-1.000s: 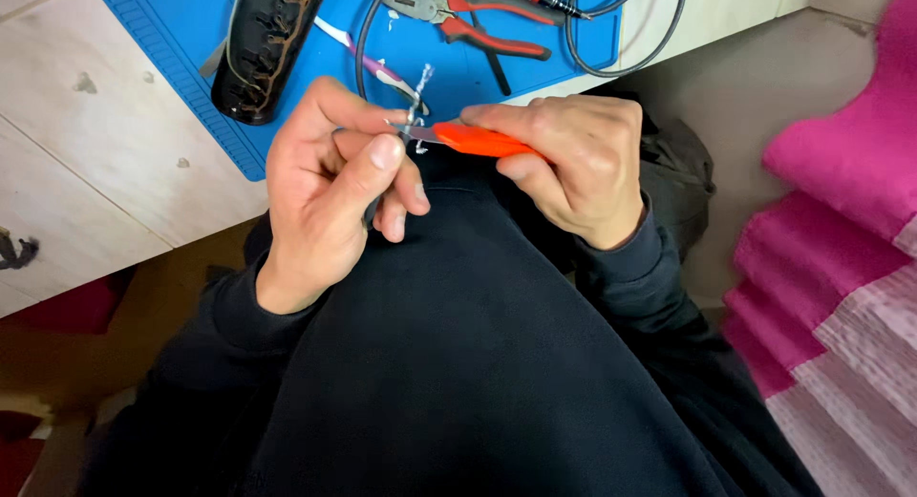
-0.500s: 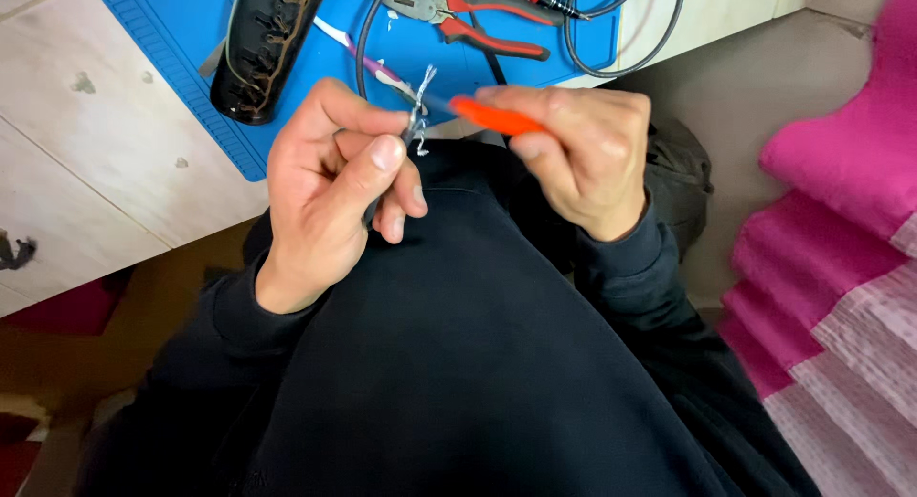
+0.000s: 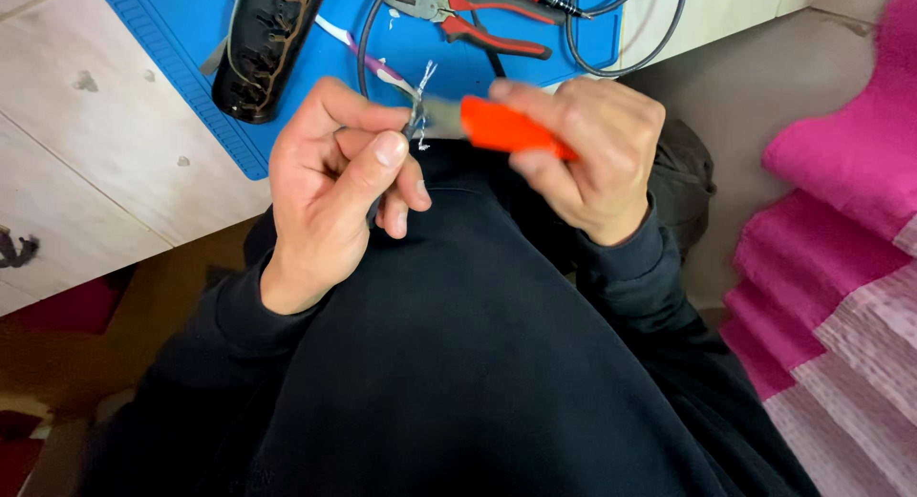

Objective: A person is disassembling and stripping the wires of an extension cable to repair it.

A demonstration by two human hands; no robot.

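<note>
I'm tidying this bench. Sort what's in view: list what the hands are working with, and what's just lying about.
In hand:
left hand pinching the cable with frayed strands
right hand gripping the orange-handled knife, blade at the cable end

Lying about on the blue mat:
red pliers
black case
looped grey cord

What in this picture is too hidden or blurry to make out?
Head view:
- Blade of the orange-handled tool: motion-blurred, so its shape is unclear.
- Cable below its frayed end: hidden inside the left hand.
- Tool handle's rear: covered by the right hand.
- Pliers and black comb-like object on the blue mat: cut off by the top edge.
</note>
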